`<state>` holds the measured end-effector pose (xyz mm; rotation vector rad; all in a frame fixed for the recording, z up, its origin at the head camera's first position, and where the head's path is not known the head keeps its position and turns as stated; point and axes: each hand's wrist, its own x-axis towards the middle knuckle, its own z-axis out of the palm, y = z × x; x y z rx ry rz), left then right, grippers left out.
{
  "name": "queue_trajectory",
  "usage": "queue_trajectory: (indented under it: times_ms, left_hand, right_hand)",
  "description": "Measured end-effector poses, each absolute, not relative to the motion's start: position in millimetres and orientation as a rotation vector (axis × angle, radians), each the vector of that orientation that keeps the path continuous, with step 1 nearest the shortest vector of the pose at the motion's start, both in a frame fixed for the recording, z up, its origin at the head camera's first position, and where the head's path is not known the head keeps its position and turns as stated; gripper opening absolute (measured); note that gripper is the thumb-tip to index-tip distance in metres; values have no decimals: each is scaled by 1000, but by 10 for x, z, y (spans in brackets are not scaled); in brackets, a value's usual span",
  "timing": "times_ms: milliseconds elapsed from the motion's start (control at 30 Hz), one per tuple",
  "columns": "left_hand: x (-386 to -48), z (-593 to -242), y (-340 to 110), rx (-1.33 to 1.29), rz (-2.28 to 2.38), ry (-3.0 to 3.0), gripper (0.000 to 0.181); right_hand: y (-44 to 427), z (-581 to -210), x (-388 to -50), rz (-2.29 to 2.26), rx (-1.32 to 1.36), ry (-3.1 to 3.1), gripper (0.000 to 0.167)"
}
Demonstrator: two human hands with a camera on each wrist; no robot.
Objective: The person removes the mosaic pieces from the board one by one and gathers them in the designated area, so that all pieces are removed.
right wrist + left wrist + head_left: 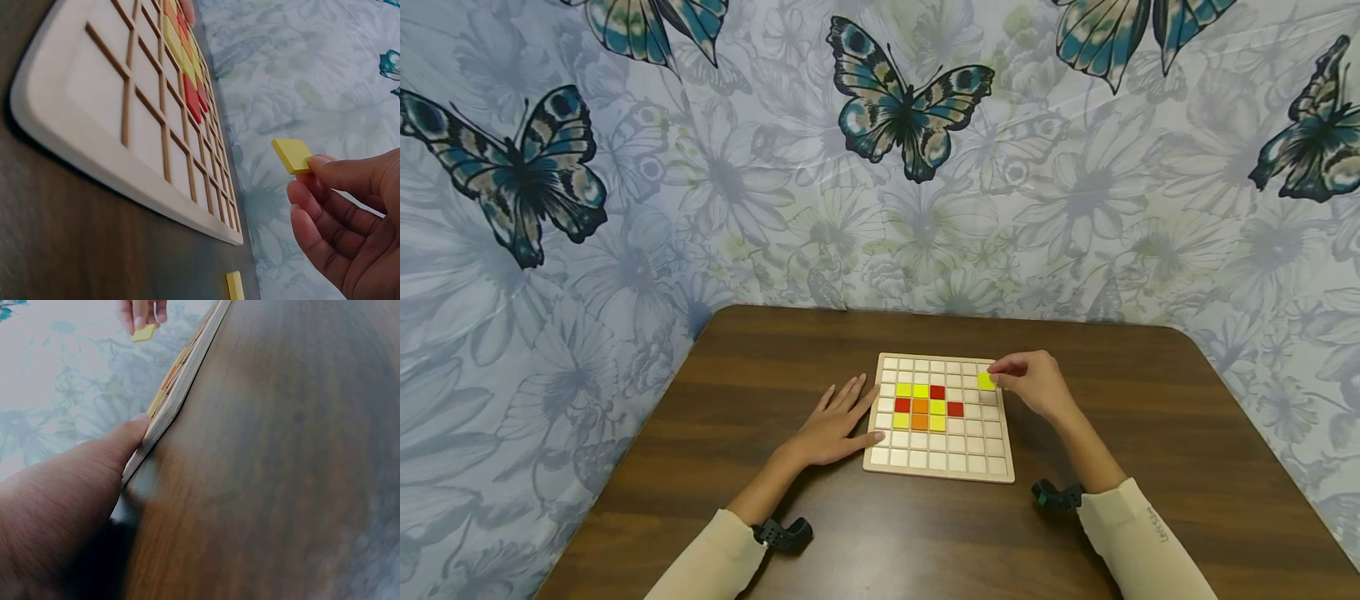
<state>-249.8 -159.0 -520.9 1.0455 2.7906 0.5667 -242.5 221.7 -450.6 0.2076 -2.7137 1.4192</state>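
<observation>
A pale wooden grid board (938, 476) lies flat on the table, with yellow, red and orange square tiles (920, 406) in its left and middle cells. My right hand (1036, 383) pinches a yellow tile (292, 155) between thumb and fingertips. In the right wrist view that tile is raised above the board, near its far right corner. With fingers spread, my left hand (833, 427) lies at the board's left edge, the thumb touching the rim. Another yellow tile (234, 285) lies on the table beside the board, at the bottom of the right wrist view.
The brown wooden table (760, 350) reaches back to a cloth backdrop (820, 242) with flower and butterfly prints. Dark wrist bands (785, 535) with devices sit on both forearms, below long cream sleeves.
</observation>
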Motion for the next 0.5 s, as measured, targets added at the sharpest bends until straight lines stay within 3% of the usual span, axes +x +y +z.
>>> queue_trajectory:
  times_ms: [500]
  left_hand:
    - [-2476, -5136, -1578, 1015, 516, 2790, 86]
  right_hand:
    - [2491, -4444, -2444, 1440, 151, -2681, 15]
